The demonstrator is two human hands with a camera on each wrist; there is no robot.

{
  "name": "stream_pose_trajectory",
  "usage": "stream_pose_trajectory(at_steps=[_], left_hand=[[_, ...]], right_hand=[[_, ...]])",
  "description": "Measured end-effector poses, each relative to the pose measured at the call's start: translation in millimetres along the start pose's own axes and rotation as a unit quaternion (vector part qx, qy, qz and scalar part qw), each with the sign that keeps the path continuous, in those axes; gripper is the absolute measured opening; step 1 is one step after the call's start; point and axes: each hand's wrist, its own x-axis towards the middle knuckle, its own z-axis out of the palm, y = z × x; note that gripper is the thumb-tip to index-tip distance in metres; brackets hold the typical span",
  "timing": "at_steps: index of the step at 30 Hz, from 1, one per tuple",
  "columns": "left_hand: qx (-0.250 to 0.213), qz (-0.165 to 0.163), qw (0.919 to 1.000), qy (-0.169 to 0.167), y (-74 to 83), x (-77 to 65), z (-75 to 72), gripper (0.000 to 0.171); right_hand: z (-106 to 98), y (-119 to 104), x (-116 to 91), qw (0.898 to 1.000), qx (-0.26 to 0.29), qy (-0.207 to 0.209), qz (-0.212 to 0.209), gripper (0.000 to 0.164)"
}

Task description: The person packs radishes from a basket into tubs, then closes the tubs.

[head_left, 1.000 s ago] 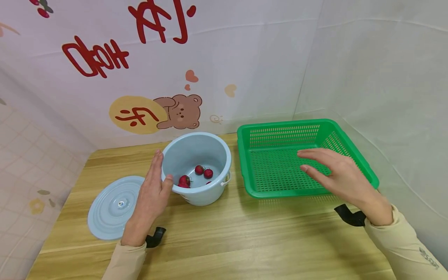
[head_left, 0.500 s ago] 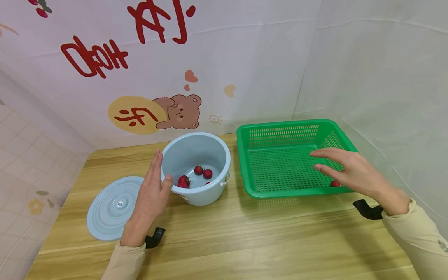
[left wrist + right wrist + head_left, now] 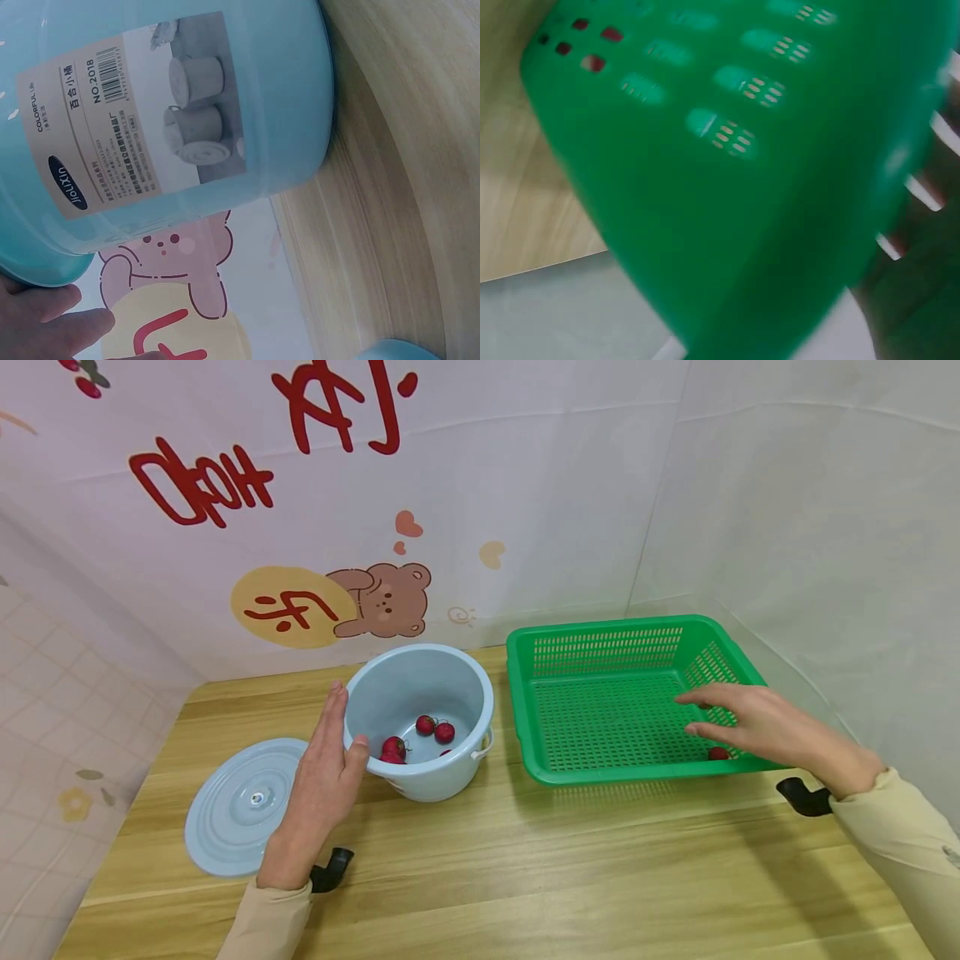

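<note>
My left hand lies against the left side of the light blue bucket, its fingers straight along the rim and the thumb at the front edge. Inside the bucket are several small round red fruits with green stems. Over the right part of a green plastic basket hovers my right hand, fingers loosely bent and apart, holding nothing. One red fruit lies in the basket's near right corner, just below that hand. The left wrist view shows the bucket's paper label; the right wrist view is mostly the basket's slotted wall.
The bucket's blue lid lies flat on the wooden table, left of the left forearm. Behind stands a white printed backdrop. A thin handle hangs at the bucket's right side.
My right hand has moved right and slightly away from me above the basket, and a red fruit now shows in its near right corner. The left hand stays at the bucket.
</note>
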Motion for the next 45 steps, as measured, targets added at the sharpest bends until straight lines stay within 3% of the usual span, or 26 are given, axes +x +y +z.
stream_pose_trajectory(at_steps=[7,21,31,39,45], left_hand=[[0.000,0.004,1.0000,0.002,-0.7,-0.2,-0.2,0.067],[0.001,0.002,1.0000,-0.001,0.1,-0.2,-0.5,0.067],[0.000,0.005,1.0000,0.001,0.0,0.1,-0.1,0.067],[0.000,-0.001,1.0000,0.001,0.7,0.0,0.2,0.067],[0.000,0.002,1.0000,0.005,0.6,0.3,0.9,0.067]], right_hand=[[4,5,6,0.992,0.043,-0.092,0.076,0.052],[19,17,9,0.979,0.072,-0.160,0.101,0.061],[19,21,9,0.959,0.139,-0.220,0.116,0.067],[14,27,6,0.948,0.203,-0.214,0.120,0.062],[15,31,3,0.951,0.235,-0.172,0.107,0.052]])
